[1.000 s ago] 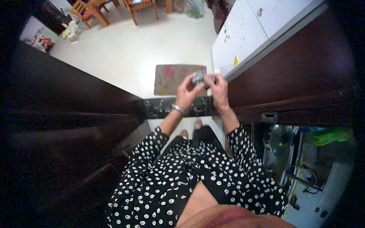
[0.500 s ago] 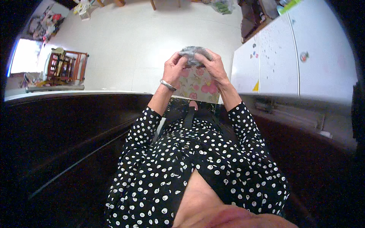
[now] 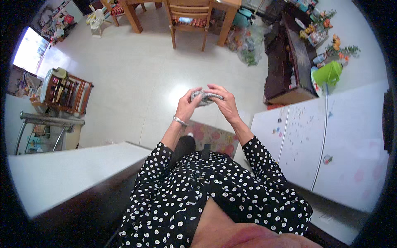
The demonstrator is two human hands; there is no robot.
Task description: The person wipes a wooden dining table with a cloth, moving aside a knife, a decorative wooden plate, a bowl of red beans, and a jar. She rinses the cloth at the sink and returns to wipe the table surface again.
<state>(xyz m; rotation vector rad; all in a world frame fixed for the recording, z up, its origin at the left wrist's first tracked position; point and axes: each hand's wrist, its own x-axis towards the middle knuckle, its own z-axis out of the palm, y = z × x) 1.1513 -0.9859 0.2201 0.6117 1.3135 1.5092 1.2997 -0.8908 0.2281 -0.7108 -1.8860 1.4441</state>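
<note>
- Grey bundle point(image 3: 205, 100), its exact kind hard to tell, is raised between both hands over the pale floor point(image 3: 120, 74) in the head view.
- Left hand point(image 3: 188, 105) grips its left side with bent fingers; a silvery bracelet point(image 3: 180, 121) circles that wrist.
- Right hand point(image 3: 225, 103) grips its right side.
- Floral mat point(image 3: 219, 136) lies nearer, partly behind the body.
- Wooden chair point(image 3: 190, 20) stands far; white doors point(image 3: 306, 136) stand right.

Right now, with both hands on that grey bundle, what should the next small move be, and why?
Perhaps the left hand and right hand should ease slightly apart to open out the grey bundle: both hold it, and it looks bunched between them. Exactly what it is, I can't tell.
</note>
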